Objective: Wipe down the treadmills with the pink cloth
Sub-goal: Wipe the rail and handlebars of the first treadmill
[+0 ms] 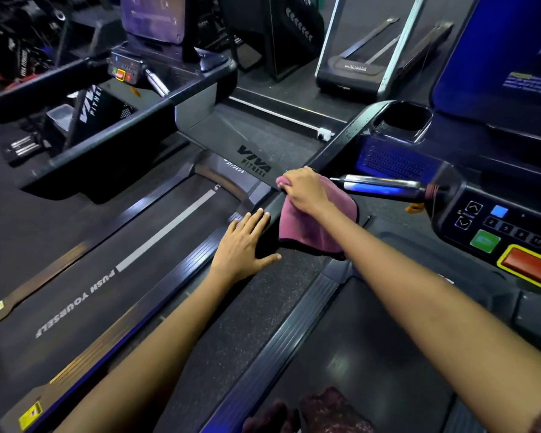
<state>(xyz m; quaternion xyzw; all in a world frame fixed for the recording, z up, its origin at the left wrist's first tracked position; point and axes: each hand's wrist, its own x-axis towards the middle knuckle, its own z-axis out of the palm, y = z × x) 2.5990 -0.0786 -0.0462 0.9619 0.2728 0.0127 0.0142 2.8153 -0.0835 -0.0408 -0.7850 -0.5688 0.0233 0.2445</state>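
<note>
Head view: at far left a black treadmill running belt printed with a white stripe and "PUSH YOURSELF" is seen, one of two treadmills within reach. Next, the left hand is laid flat, fingers straight and slightly spread, on the dark side rail, holding nothing. Just to its right, the single pink terry cloth is draped over the black handrail arm, bunched under the right hand, whose fingers are curled onto its upper edge. The handrail's long axis is judged to run up and right, away from the fingers, so the right hand is the nearer one. One chrome grip bar and one red stop button are counted at right
</note>
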